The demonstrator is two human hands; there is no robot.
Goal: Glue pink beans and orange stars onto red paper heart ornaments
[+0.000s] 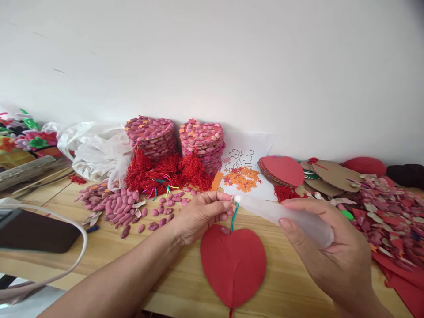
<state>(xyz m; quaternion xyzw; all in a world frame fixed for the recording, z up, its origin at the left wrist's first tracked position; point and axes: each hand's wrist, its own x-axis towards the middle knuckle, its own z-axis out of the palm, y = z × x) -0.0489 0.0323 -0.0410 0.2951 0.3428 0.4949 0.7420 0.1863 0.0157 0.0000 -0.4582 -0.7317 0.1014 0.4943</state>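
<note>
A white translucent squeeze bottle (291,216) lies in the grip of my right hand (331,247), its tip pointing left. My left hand (202,216) pinches something small right by that tip; the fingers mostly hide it. Below them a red heart (233,269) rests on the wooden table (165,274), with a blue-green cord loop (235,217) at its top and a red cord at its lower point. One pink peanut (225,230) sits at the heart's top notch.
Loose pink peanuts (122,207) lie left of my left hand. Behind stand two peanut-covered stacks (202,141) with red tassels (149,172). Star cutouts (243,178) lie on white paper (265,192). Red hearts (285,170) and peanut pieces are at right, a dark device (36,229) at left.
</note>
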